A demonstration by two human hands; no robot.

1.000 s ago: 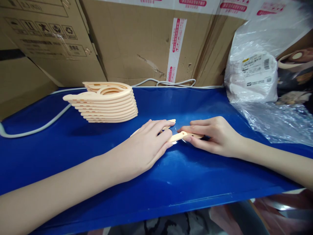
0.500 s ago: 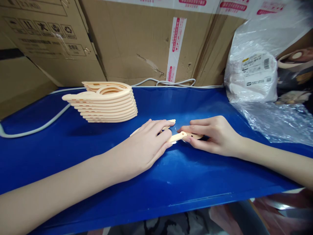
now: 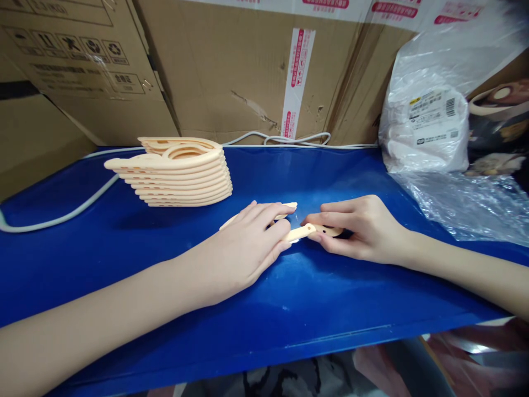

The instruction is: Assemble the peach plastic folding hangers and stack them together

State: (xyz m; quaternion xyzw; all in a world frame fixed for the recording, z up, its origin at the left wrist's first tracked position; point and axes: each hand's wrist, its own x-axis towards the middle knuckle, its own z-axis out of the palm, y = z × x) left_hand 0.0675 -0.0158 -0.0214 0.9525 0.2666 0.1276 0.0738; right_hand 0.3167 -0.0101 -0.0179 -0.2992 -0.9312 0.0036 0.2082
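A peach plastic folding hanger (image 3: 298,232) lies flat on the blue mat (image 3: 289,309) in the middle. My left hand (image 3: 243,248) rests palm down over its left part, fingers pressed on it. My right hand (image 3: 359,229) pinches the hanger's right end between thumb and fingers. Much of the hanger is hidden under both hands. A stack of several folded peach hangers (image 3: 177,171) stands on the mat at the back left, apart from my hands.
Cardboard boxes (image 3: 248,66) wall off the back. A white cable (image 3: 61,218) runs along the mat's left and rear edge. A clear plastic bag with white contents (image 3: 430,121) sits at the right, its film spread on the mat. The mat's front edge is near me.
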